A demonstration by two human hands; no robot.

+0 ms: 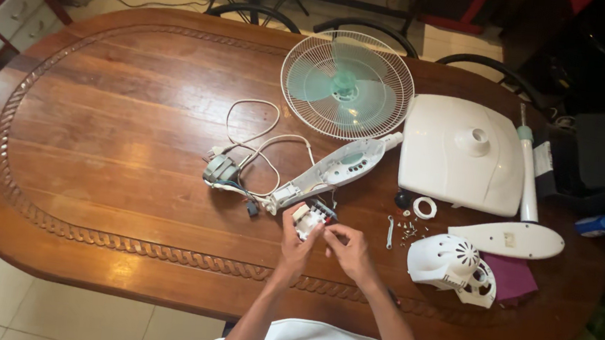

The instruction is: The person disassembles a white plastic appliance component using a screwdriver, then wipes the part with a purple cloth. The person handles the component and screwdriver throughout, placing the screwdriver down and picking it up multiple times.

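My left hand (pixel 296 246) grips a small white switch block (pixel 307 221) with dark buttons, held just above the wooden table (pixel 101 138). My right hand (pixel 349 251) pinches at the block's right side with thumb and forefinger. Wires run from the block to the long white control housing (pixel 331 172) lying diagonally just beyond my hands. A fan motor (pixel 221 170) with a white cord sits to the left of that housing.
A round fan guard with green blades (pixel 346 84) lies at the far middle. To the right are a square white base (pixel 461 155), a white pole (pixel 528 175), an oval cover (pixel 508 239), a vented motor shell (pixel 451 263), a small spanner (pixel 390 232) and loose screws (pixel 408 232).
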